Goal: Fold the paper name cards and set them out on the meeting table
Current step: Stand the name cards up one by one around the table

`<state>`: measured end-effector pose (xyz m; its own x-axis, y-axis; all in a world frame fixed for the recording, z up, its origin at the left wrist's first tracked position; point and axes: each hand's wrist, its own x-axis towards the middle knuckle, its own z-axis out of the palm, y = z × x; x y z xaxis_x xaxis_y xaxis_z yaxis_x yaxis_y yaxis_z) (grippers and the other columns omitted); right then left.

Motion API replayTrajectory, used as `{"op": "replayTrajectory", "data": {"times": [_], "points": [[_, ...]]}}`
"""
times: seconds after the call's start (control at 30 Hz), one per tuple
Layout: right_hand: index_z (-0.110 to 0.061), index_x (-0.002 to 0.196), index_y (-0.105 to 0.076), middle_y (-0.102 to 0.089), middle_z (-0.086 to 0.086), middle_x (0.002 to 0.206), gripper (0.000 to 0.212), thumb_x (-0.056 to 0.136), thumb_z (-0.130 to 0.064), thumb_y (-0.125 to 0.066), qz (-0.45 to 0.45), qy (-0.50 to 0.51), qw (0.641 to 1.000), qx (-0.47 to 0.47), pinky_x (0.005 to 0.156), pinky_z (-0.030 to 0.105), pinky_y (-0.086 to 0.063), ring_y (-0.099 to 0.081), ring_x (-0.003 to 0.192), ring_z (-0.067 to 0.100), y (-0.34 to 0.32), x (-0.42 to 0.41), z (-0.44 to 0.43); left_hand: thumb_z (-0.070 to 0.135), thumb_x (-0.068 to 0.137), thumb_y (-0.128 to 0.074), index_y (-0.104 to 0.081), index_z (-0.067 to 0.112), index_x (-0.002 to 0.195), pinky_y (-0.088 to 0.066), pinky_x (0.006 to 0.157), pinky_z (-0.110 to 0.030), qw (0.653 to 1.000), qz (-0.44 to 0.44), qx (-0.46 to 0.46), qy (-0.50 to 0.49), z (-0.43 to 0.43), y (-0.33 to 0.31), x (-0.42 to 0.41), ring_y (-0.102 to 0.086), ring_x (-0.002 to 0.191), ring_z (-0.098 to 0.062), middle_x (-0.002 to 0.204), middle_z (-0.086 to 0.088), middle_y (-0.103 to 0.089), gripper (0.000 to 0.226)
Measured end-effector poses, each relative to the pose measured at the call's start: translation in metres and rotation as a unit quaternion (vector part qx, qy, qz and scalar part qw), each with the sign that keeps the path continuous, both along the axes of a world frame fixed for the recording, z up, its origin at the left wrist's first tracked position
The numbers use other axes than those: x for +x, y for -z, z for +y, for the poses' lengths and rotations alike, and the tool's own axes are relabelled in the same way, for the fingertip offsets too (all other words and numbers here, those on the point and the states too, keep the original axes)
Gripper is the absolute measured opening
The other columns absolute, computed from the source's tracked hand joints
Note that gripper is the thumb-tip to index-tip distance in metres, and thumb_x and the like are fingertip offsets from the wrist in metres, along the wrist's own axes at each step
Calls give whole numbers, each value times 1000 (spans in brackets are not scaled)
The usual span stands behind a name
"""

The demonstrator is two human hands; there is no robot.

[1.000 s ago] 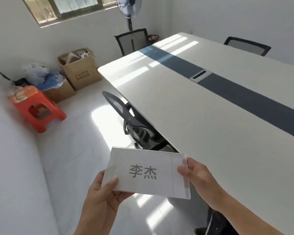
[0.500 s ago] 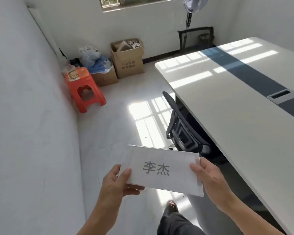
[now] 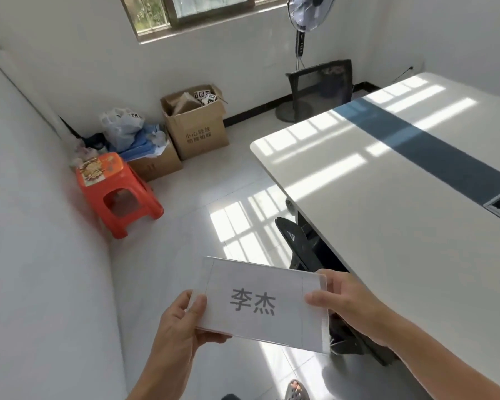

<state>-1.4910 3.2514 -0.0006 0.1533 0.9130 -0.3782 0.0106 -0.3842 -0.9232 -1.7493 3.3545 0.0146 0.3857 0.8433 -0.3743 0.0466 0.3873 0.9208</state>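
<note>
Holding the name card point(image 3: 264, 304) in the air over the floor, you have both hands clamped on it: your left hand point(image 3: 179, 327) pinches its left edge with the thumb on top, and your right hand point(image 3: 348, 306) grips its right edge the same way. The card faces you, printed with two dark characters, and sits off the meeting table point(image 3: 401, 203), just short of that table's near left edge. A black office chair point(image 3: 303, 246) is tucked under that edge, just beyond the card. Sunlight stripes the table's far left corner beside its dark centre strip. Against the left wall stands an orange stool point(image 3: 119, 192). Behind it are a plastic bag point(image 3: 122, 128) and cardboard boxes point(image 3: 197, 125). Farther back, a second chair point(image 3: 321, 82) and a standing fan point(image 3: 303, 21) sit below the window point(image 3: 202, 10).
</note>
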Motion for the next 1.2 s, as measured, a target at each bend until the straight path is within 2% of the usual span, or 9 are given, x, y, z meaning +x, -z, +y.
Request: {"op": "replayTrajectory", "data": {"times": [0.1,0.27,0.37,0.57,0.67,0.73,0.93,1.1,1.2], "points": [[-13,99,-65,-74,7,94,36,68,-27,-74,-51,36,998,7,79,38,-54,-70,84,23,-10,32,32,23,83,-51,-58,-3,95,-55,45,-33,999,-1,4,45,48,0,38,-64,54,-28,74,-18,-72,29],[-32,98,-65,-75,-2,93,37,66,-51,-73,-141,66,987,-30,85,43,-56,-71,87,14,-9,82,80,22,82,-65,-60,-2,97,-53,48,-32,984,-3,14,180,126,10,118,-66,60,-25,78,-17,-72,29],[-32,96,-65,-75,-5,94,31,76,-55,-66,-141,89,984,-66,85,45,-56,-72,85,13,-12,100,106,30,80,-55,-62,0,95,-51,50,-32,963,-8,30,268,168,11,168,-64,59,-27,76,-16,-71,35],[-24,97,-65,-75,-2,96,23,85,-43,-66,-92,226,964,-110,80,42,-59,-73,86,16,-11,132,111,19,95,-52,-60,-3,97,-51,53,-24,898,-48,4,438,213,17,273,-67,62,-17,72,-9,-71,24],[-20,97,-67,-76,2,96,20,84,-35,-70,-70,306,941,-126,79,42,-58,-73,88,19,-6,142,85,31,91,-55,-58,0,97,-50,56,-34,849,-45,-27,525,209,29,320,-64,68,-31,80,-27,-65,31],[-19,96,-68,-76,4,94,19,83,-32,-72,-74,350,922,-148,79,45,-56,-73,86,21,-3,152,67,35,91,-53,-61,6,91,-51,58,-37,816,-30,-29,576,200,40,351,-64,71,-31,80,-24,-64,30],[-29,94,-66,-75,-4,89,20,81,-44,-69,-211,401,853,-260,77,44,-56,-70,81,20,14,229,14,48,88,-47,-57,13,98,-52,66,-32,783,101,136,598,180,105,449,-65,80,-23,84,-5,-66,38],[-29,111,-61,-71,2,102,27,87,-43,-61,-366,377,777,-346,73,35,-48,-63,90,30,42,331,-6,36,94,-45,-50,15,127,-39,98,-41,687,308,390,530,189,183,501,-46,121,-28,131,-9,-52,39],[-25,117,-57,-70,9,108,30,91,-40,-56,-421,363,746,-366,78,37,-48,-62,95,33,71,392,-10,42,96,-36,-39,20,140,-23,112,-44,651,364,425,513,191,216,514,-22,142,-29,154,-12,-29,50]]}}
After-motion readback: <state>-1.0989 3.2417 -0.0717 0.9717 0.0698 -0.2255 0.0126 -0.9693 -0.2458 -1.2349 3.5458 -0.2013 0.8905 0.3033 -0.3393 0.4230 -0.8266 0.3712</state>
